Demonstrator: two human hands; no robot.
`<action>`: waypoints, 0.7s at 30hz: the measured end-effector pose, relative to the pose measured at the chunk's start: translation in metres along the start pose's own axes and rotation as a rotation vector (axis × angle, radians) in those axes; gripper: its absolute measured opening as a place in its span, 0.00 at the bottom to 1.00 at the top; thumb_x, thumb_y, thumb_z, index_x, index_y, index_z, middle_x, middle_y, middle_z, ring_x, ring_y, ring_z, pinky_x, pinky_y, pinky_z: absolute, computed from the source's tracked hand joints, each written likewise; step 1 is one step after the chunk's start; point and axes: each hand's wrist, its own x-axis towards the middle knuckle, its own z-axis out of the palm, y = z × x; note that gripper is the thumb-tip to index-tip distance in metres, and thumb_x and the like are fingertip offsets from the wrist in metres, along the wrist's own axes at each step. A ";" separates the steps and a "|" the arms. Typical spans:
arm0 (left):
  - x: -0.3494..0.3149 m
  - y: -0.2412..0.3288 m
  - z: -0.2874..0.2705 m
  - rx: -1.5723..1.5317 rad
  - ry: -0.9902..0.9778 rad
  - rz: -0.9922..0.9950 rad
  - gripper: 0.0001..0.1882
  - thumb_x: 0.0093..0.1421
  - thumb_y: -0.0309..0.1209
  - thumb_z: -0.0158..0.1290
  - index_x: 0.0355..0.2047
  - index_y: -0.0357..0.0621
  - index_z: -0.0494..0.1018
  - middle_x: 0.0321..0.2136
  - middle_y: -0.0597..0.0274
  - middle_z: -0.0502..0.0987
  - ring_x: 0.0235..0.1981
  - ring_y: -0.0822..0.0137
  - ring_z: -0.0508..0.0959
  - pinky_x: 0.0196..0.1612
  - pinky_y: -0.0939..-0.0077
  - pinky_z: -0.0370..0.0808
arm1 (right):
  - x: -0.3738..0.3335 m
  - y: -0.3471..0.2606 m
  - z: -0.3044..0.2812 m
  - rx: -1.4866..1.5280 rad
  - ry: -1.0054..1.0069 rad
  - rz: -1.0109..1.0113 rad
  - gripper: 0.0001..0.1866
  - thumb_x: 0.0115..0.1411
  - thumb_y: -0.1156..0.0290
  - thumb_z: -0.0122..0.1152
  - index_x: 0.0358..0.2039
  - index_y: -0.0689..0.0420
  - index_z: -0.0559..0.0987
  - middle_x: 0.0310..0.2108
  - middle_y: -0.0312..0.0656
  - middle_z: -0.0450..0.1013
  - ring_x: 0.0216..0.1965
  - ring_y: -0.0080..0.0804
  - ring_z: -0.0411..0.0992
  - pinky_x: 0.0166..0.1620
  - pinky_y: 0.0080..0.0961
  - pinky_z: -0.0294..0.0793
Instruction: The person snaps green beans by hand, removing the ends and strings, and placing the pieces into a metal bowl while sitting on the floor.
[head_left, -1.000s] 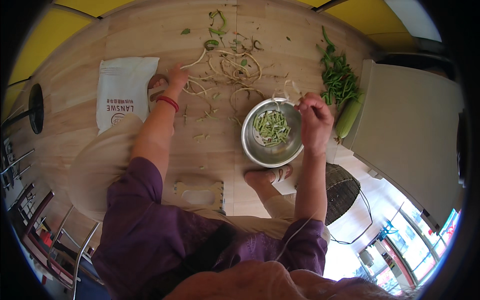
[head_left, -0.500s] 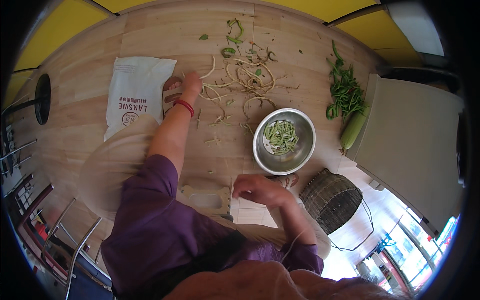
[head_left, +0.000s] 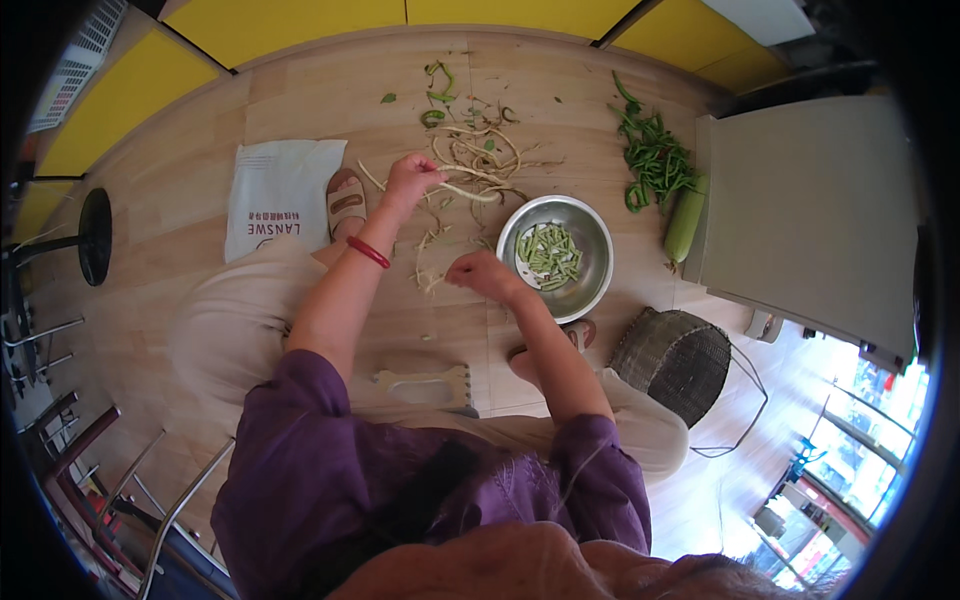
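My left hand (head_left: 412, 180), a red bracelet on its wrist, pinches long pale string beans (head_left: 470, 192) above the floor. Their loose ends trail to the right toward a metal bowl (head_left: 597, 262). Short cut green bean pieces (head_left: 548, 255) lie in the bowl. Just left of the bowl, my right hand (head_left: 484, 275) hovers with fingers curled together; whatever is between them cannot be made out. More long beans (head_left: 500, 150) lie tangled on the floor beyond my hands. Pale scraps (head_left: 425, 255) are strewn between the hands.
Green chili peppers (head_left: 655, 155) are heaped at the right, with a long green gourd (head_left: 685, 222) beside a grey cabinet (head_left: 800, 190). A woven basket (head_left: 672, 360) lies near my right knee. A white bag (head_left: 280, 190) and low stool (head_left: 425, 388) are nearby. Chairs stand at lower left.
My left hand has lifted long beans from the floor and moved slightly right. My right hand has moved forward from near my lap to beside the bowl. The whole view has shifted a little.
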 end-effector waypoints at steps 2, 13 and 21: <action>-0.018 0.021 0.014 -0.034 -0.049 0.008 0.08 0.47 0.20 0.57 0.23 0.41 0.68 0.21 0.67 0.72 0.25 0.76 0.71 0.30 0.85 0.69 | 0.009 0.021 0.027 -0.191 -0.182 -0.146 0.08 0.51 0.69 0.52 0.28 0.53 0.79 0.27 0.49 0.74 0.31 0.44 0.73 0.36 0.34 0.71; -0.100 0.062 0.061 -0.011 -0.145 0.171 0.10 0.45 0.21 0.59 0.23 0.41 0.68 0.20 0.69 0.71 0.22 0.78 0.69 0.26 0.85 0.68 | -0.040 -0.022 -0.008 1.333 0.647 0.028 0.11 0.61 0.64 0.47 0.39 0.56 0.72 0.28 0.34 0.70 0.29 0.22 0.69 0.31 0.20 0.69; -0.160 0.087 0.085 -0.121 -0.542 0.083 0.09 0.51 0.23 0.55 0.34 0.39 0.69 0.29 0.62 0.75 0.32 0.74 0.75 0.35 0.80 0.72 | -0.080 -0.028 -0.040 1.249 0.706 -0.241 0.07 0.57 0.72 0.54 0.37 0.56 0.73 0.26 0.32 0.69 0.27 0.18 0.67 0.30 0.16 0.67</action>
